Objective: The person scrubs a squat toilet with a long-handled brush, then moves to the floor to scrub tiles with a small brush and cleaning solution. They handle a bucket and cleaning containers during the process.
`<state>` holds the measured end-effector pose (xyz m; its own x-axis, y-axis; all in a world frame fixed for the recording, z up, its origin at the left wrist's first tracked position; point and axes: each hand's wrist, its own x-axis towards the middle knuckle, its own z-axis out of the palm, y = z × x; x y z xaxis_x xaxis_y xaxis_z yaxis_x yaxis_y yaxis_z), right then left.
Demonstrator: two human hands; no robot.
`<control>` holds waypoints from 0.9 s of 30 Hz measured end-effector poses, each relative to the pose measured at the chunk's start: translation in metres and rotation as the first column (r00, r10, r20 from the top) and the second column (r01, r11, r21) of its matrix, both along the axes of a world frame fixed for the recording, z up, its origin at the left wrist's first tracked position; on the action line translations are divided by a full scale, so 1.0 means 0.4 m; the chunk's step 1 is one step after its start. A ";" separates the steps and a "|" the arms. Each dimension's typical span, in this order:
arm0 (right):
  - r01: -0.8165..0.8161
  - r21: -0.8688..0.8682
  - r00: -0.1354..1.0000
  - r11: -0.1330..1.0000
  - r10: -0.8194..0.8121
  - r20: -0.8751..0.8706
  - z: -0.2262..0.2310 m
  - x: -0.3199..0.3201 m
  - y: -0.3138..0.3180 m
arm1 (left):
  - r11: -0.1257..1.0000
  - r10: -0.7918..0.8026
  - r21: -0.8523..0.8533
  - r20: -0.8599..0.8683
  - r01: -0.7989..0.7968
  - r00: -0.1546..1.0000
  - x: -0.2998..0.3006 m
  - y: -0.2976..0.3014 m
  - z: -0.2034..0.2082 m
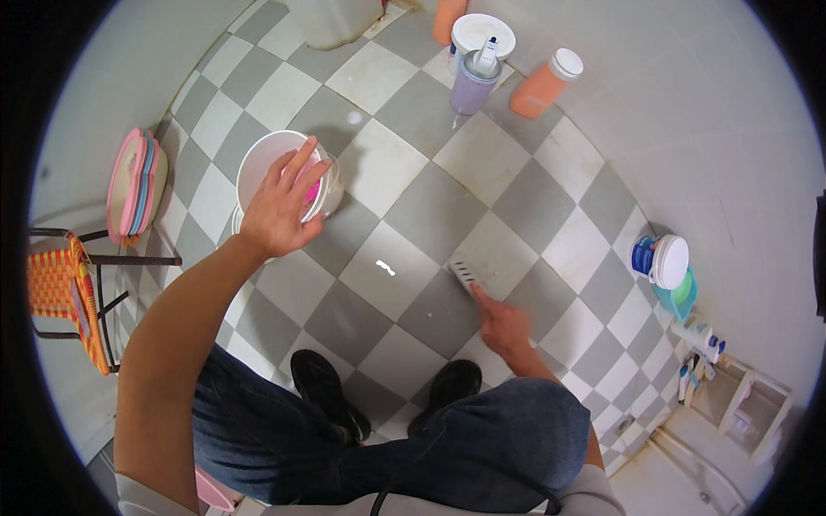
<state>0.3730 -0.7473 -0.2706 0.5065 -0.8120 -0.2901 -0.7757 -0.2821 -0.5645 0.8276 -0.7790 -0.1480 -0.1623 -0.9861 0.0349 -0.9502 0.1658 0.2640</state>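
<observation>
left hand (280, 206) is up in the upper left of the frame, fingers spread apart over the rim of a white bucket (258, 159) with something pink inside. right hand (503, 327) sits lower centre, fingers clamped on a small scrub brush (465, 275) pressed to the checkered floor (413, 189), just above two black shoes (327, 391).

Under your feet the checkered floor (508, 185) reads as ceramic tile, smooth with a dull sheen. The white bucket (258, 159) under your left hand (280, 211) looks like smooth matt plastic, as does the brush (465, 275) at your right hand (503, 327). The stool (64, 288) beside you shows woven plastic strapping on a dark metal frame.
</observation>
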 end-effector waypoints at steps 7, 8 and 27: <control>0.063 -0.204 0.955 0.977 -0.118 -0.272 0.006 0.102 -0.317 | 1.000 -0.002 -0.006 0.018 0.002 1.000 -0.005 0.004 -0.004; 0.151 -0.201 0.957 0.968 -0.194 -0.214 0.004 0.108 -0.354 | 1.000 -0.005 0.001 0.013 0.005 1.000 -0.012 -0.011 -0.004; 0.272 -0.195 0.933 0.942 -0.307 -0.187 -0.039 0.127 -0.543 | 1.000 -0.005 -0.001 0.001 0.005 1.000 -0.010 -0.011 -0.012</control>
